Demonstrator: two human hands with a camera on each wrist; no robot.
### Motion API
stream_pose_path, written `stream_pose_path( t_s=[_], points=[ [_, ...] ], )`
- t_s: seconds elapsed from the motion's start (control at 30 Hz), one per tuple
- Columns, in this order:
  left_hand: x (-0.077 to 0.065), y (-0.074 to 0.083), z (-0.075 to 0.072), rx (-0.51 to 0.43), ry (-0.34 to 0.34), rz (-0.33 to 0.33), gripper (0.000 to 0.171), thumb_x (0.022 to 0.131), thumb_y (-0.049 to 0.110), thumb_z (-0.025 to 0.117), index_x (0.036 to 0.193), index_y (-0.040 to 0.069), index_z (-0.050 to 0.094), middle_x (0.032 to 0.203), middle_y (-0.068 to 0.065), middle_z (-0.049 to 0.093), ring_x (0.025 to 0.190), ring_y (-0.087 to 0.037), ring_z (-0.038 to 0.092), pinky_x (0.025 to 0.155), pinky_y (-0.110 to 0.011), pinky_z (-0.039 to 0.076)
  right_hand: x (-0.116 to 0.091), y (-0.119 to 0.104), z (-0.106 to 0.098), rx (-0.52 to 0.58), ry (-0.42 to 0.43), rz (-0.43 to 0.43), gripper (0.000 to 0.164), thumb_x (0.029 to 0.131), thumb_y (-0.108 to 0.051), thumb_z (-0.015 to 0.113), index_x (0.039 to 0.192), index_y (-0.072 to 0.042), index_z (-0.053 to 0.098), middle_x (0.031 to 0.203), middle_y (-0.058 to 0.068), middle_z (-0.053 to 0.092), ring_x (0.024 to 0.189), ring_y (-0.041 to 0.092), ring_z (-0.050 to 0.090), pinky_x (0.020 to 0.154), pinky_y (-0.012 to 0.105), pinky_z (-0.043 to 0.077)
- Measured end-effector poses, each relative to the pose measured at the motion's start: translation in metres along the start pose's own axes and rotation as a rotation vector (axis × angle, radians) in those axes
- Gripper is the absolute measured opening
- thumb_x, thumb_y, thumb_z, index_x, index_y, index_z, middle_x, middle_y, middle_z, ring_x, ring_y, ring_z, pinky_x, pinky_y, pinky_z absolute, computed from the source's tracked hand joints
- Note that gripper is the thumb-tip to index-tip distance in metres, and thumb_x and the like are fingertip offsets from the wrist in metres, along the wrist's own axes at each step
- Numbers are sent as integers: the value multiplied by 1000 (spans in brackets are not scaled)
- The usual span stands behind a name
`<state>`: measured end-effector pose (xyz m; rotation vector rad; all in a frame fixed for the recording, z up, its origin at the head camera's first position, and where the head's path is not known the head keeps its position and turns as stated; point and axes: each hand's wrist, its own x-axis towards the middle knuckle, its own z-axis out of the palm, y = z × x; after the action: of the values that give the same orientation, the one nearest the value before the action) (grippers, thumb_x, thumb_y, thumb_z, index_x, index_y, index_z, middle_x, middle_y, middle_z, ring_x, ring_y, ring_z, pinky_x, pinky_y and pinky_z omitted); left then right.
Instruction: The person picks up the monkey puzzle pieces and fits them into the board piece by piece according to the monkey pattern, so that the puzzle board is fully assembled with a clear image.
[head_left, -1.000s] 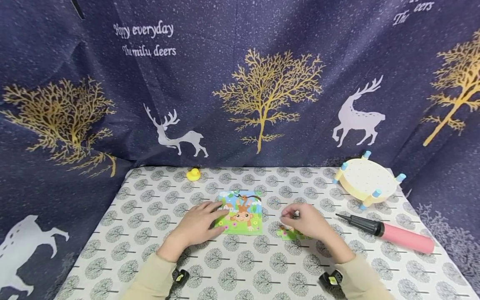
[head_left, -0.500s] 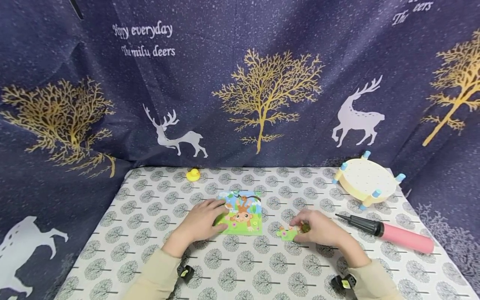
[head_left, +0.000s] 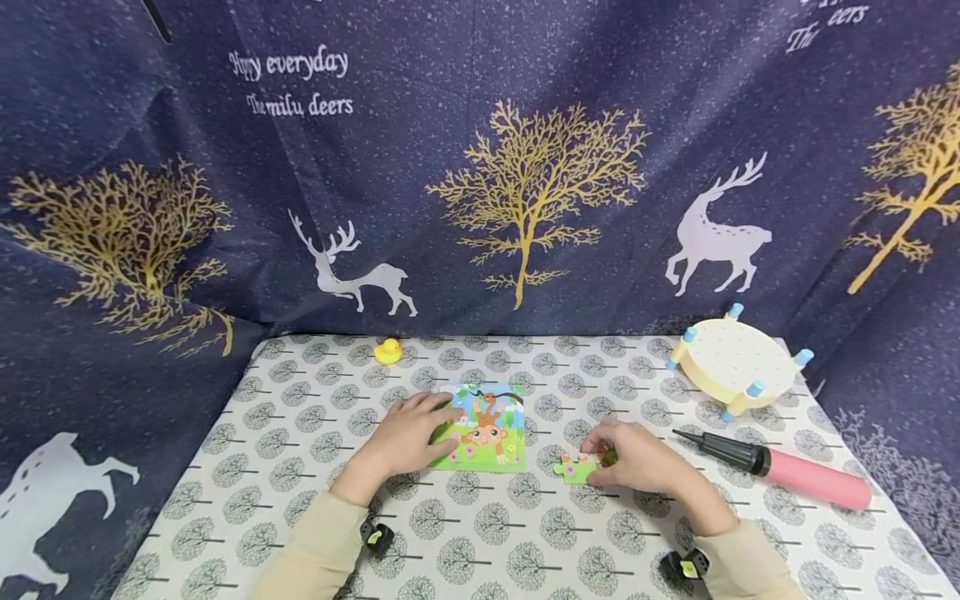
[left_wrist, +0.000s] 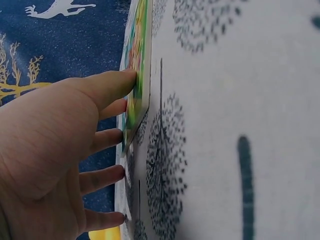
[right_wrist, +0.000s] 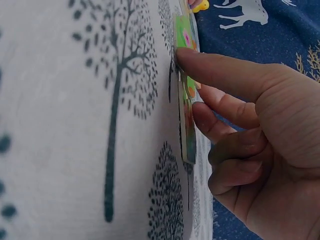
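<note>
A square jigsaw picture of a monkey [head_left: 491, 429] lies flat at the middle of the table. My left hand [head_left: 408, 437] rests at its left side, fingers spread and fairly straight. In the left wrist view the thumb [left_wrist: 117, 85] touches the picture's near edge. To the right of it, my right hand [head_left: 637, 454] pinches small jigsaw pieces [head_left: 577, 471] between thumb and fingers. They are green with a pink flower and a knobbed edge. In the right wrist view the pieces [right_wrist: 186, 37] lie low along the cloth, thumb at their near edge, the other fingers curled behind. The hand partly hides them.
A patterned tablecloth [head_left: 495, 525] covers the table. A yellow rubber duck [head_left: 387, 351] sits at the back left. At the right are a round cream stand [head_left: 738, 354] with blue-tipped legs and a pink hand pump [head_left: 817, 479] with a black nozzle. A dark curtain hangs behind.
My right hand has shifted slightly right and lower, from over the jigsaw pieces to their right side, uncovering more of them. The left hand stays at the picture with small finger shifts.
</note>
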<state>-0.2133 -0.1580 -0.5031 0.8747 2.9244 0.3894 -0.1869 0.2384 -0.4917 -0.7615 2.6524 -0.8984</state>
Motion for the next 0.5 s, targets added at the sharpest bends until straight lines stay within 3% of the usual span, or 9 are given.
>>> stream_pose_path(
  t_s=[0.5],
  points=[
    [4,-3,5,2,7,-25,63,96,58,65,149,24,58,163,-6,41,148,-45,35,113,-77,26,-4,5,4,104,23,-20,20,86,-21,85,101,-23,70,89,-14,68,82,8,64,76,29,56]
  ],
)
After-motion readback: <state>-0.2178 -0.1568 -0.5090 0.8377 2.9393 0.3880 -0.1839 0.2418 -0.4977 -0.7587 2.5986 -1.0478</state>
